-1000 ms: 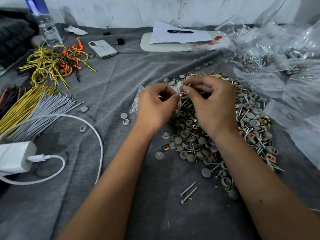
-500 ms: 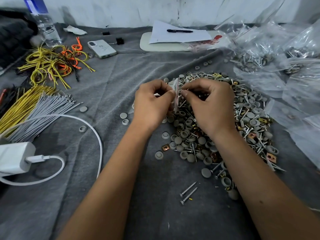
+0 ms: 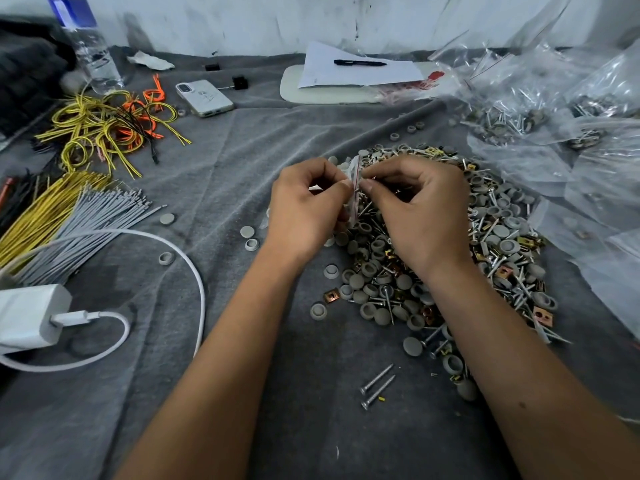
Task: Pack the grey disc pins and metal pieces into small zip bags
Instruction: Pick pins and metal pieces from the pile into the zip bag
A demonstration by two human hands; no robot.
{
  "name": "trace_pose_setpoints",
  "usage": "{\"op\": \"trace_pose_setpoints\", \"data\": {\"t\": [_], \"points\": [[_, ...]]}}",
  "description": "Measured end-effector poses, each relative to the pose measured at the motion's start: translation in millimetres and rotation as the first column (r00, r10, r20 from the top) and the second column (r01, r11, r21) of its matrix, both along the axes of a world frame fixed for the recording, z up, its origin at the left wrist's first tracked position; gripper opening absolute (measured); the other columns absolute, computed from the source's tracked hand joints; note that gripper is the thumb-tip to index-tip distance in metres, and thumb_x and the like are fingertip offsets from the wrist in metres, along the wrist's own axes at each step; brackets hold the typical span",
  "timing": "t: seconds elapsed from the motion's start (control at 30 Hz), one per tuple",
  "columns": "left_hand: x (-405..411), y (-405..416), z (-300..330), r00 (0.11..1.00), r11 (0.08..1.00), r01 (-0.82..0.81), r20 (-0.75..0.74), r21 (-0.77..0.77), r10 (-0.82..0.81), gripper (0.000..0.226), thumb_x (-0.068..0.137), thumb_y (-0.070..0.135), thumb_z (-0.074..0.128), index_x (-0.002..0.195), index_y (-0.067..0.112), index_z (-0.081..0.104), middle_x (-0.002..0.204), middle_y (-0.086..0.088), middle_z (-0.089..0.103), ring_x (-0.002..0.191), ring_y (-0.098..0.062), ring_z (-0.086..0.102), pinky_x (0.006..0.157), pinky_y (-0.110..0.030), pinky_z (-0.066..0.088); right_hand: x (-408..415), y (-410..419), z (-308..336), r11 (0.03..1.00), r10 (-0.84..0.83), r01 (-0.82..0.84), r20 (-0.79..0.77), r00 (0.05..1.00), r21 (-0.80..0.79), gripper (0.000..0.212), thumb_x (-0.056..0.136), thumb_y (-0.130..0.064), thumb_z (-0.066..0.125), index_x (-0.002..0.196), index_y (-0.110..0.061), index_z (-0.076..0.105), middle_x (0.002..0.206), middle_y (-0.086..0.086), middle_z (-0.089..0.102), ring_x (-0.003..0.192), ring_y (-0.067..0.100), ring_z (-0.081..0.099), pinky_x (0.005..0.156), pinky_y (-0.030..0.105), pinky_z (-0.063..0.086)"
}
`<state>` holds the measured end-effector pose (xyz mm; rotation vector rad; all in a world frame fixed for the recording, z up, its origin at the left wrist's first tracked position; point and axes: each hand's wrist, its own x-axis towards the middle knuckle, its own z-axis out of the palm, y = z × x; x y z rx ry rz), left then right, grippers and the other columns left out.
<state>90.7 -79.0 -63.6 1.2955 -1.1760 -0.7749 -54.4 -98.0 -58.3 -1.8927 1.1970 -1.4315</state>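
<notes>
1. The left hand [image 3: 304,209] and the right hand [image 3: 419,209] meet over the far left edge of the parts pile, thumbs and forefingers pressed together on a small clear plastic zip bag with a red line along its seal [image 3: 354,181]. Both hands pinch the bag's top edge; the thin film stands edge-on between the fingertips and hangs down below them.
2. What the bag holds cannot be told, as the fingers hide most of it.
3. Directly under and to the right of the pinch lies the heap of matte grey round disc pins, cupped or domed [image 3: 433,265], mixed with bright steel screws and small copper-coloured square metal clips [image 3: 331,295].
4. Nearer the person than the grip, two loose silver threaded screws [image 3: 377,386] lie side by side on the soft, creased grey cloth [image 3: 242,393].
5. To the left of the grip, a few stray grey discs [image 3: 247,232] sit apart on the cloth; further left lie a fan of stiff grey cable ties [image 3: 86,220] and straight yellow wires [image 3: 41,209], with a smooth white charger block and looping white cable [image 3: 31,317] nearer the person.
6. Beyond and to the right of the grip, crinkled glossy clear bags, some filled with screws and discs [image 3: 512,116], are heaped.
7. Against half a second ago, the hands sit a little closer together and the bag has turned more edge-on, the red seal line now showing between the thumbs; a second ago the bag lay flatter, partly behind the left hand. The pile and the loose screws have not shifted.
</notes>
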Motion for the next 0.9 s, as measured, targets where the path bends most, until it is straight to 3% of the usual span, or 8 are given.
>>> {"op": "trace_pose_setpoints", "data": {"t": [0.17,0.43,0.57,0.73,0.9], "points": [[0.1,1.3,1.2,0.999,0.999,0.032,-0.006,-0.033,-0.033,0.018,0.092,-0.001,0.062,0.075,0.005,0.063,0.06,-0.009,0.06,0.053,-0.02,0.058,0.051,-0.029,0.048,0.7,-0.2,-0.2,1.0,-0.015,0.015,0.02,1.0,-0.009,0.012,0.083,-0.01,0.084,0.093,-0.013,0.078,0.088,-0.007,0.076,0.083,0.003,0.073,0.077,0.029,0.061],[-0.2,3.9,3.5,0.993,0.989,0.109,-0.025,-0.099,-0.112,0.013,0.093,-0.007,0.059,0.08,-0.007,0.061,0.063,-0.016,0.059,0.053,-0.023,0.058,0.05,-0.028,0.048,0.9,2.9,-0.8,0.995,-0.033,0.025,-0.088,0.996,-0.097,0.012,0.083,-0.011,0.082,0.094,-0.016,0.082,0.087,-0.008,0.077,0.082,0.001,0.071,0.076,0.016,0.056],[-0.3,4.1,4.2,0.995,0.99,0.098,-0.015,-0.099,-0.1,0.013,0.094,-0.006,0.059,0.081,-0.007,0.062,0.065,-0.017,0.06,0.055,-0.023,0.058,0.051,-0.028,0.048,2.0,3.1,0.3,0.993,-0.015,0.002,-0.112,0.994,-0.114,0.015,0.087,-0.009,0.077,0.101,-0.015,0.082,0.096,-0.006,0.078,0.09,0.001,0.072,0.085,0.019,0.056],[-0.7,4.8,5.0,0.995,0.991,0.088,-0.045,-0.105,-0.093,0.013,0.094,-0.006,0.058,0.082,-0.006,0.062,0.064,-0.018,0.059,0.053,-0.023,0.056,0.049,-0.027,0.047,2.1,3.2,-0.2,0.994,-0.012,0.002,-0.097,0.995,-0.112,0.013,0.084,-0.006,0.081,0.094,-0.013,0.079,0.087,-0.007,0.076,0.08,0.001,0.07,0.074,0.015,0.055],[0.9,5.2,5.8,0.995,0.989,0.082,-0.052,-0.121,-0.089,0.014,0.094,-0.006,0.059,0.082,-0.004,0.063,0.068,-0.017,0.059,0.055,-0.024,0.056,0.05,-0.028,0.048,1.8,1.5,-1.0,0.991,0.009,-0.037,-0.205,0.979,-0.129,0.017,0.082,-0.008,0.083,0.098,-0.015,0.082,0.092,-0.002,0.076,0.084,0.008,0.068,0.077,0.02,0.054]]}}
